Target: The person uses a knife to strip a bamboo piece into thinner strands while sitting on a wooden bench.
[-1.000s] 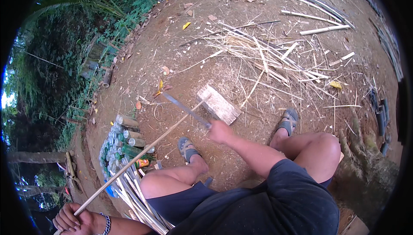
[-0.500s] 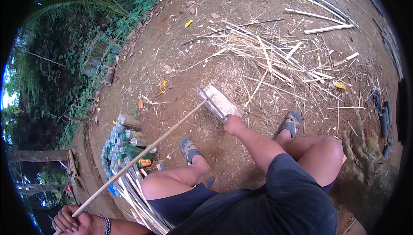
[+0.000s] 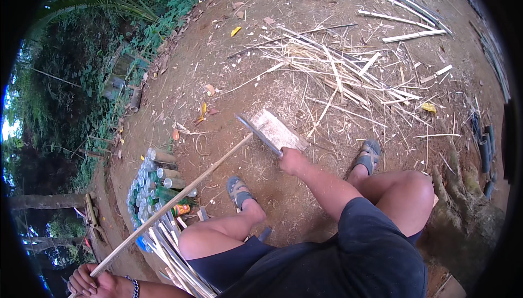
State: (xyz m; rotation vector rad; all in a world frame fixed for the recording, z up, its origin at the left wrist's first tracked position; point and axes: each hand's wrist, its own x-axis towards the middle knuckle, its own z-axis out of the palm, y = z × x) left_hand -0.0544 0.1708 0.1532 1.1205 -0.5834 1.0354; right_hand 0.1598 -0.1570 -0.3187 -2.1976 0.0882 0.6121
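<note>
My left hand (image 3: 92,281), at the lower left, is closed around the near end of a long, thin pale wooden strip (image 3: 180,197). The strip slants up to the right, and its far end meets a long-bladed knife (image 3: 261,136). That knife is gripped in my right hand (image 3: 294,160), its dark straight blade pointing up and left. Below and beside the blade lies a pale, flat wooden block (image 3: 282,130) on the ground, with shavings around it. The handle is mostly hidden inside my right fist.
Clear and green bottles (image 3: 163,172) stand grouped at the left, beside a bundle of split strips (image 3: 171,254) near my left knee. A heap of pale offcuts (image 3: 332,69) lies ahead. Longer strips (image 3: 414,36) rest at the far right, and tree roots (image 3: 460,205) rise nearby.
The knife blade has swung left and slightly nearer, its tip now left of the block. The strip's far end has shifted a little left and down with it. Both hands keep their grips.
</note>
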